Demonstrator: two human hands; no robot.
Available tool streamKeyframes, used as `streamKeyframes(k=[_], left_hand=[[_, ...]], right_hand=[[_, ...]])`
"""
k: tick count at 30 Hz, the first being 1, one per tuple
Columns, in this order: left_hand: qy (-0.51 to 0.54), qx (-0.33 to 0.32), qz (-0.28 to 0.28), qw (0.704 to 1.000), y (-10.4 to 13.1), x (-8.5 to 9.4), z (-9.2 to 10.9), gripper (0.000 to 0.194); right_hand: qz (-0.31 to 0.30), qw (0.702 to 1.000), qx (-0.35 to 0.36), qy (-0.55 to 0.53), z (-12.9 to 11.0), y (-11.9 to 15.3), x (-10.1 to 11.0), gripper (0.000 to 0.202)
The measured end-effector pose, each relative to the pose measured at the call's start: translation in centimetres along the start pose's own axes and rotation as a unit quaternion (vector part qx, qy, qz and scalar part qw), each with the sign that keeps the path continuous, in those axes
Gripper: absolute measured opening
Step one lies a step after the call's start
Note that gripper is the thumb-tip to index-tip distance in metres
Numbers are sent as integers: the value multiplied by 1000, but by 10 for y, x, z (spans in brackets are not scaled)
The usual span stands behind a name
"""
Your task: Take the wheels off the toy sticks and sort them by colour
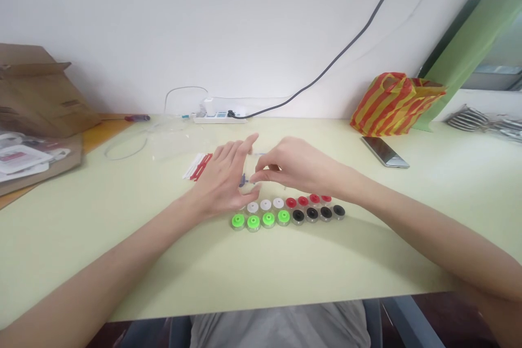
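Observation:
My left hand point(228, 176) is over the middle of the table, its thumb and index finger spread apart. Close on its right, my right hand point(291, 166) has thumb and fingertips pinched together beside a small blue piece point(243, 180); whether it grips anything is too small to tell. Below the hands stand two rows of small round pieces: bright green point(268, 220) and black point(312, 214) in front, white point(265, 204) and red point(303, 201) behind. Red strips point(200, 167) and white strips point(191, 166) lie left of my left hand, which partly covers them.
A power strip point(220, 117) with cables sits by the wall. Cardboard boxes point(41, 98) and a screwdriver point(137, 118) are at the left. A striped bag point(393, 103) and a phone point(384, 152) lie at the right. The table's front edge point(285, 306) is near my lap.

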State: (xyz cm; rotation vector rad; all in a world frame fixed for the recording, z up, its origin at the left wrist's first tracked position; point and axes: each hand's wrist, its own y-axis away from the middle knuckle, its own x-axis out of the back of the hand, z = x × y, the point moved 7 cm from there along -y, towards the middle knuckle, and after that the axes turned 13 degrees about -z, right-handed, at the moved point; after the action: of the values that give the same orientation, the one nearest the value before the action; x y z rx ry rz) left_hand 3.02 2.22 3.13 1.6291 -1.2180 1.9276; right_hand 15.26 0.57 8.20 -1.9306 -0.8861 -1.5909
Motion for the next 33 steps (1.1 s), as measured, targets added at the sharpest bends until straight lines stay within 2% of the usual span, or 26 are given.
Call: streamKeyframes(k=[6, 11, 17, 21, 28, 33], left_hand=[[-76, -21, 22, 997, 0, 3, 5, 99], [-84, -28, 24, 996, 0, 5, 8, 100], [-81, -25, 47, 995, 0, 8, 8, 98], [-64, -22, 65, 996, 0, 11, 7, 93], [-32, -29, 47, 998, 1, 9, 11, 97], [-31, -33, 50, 998, 0, 9, 13, 97]], right_hand=[[0, 987, -2, -159, 8, 0, -11, 33], [11, 977, -8, -215, 9, -2, -17, 22], [64, 962, -33, -263, 15, 2, -9, 14], [113, 963, -59, -239, 19, 3, -4, 12], [129, 975, -100, -148, 12, -5, -21, 16], [130, 982, -125, -55, 8, -6, -21, 31]])
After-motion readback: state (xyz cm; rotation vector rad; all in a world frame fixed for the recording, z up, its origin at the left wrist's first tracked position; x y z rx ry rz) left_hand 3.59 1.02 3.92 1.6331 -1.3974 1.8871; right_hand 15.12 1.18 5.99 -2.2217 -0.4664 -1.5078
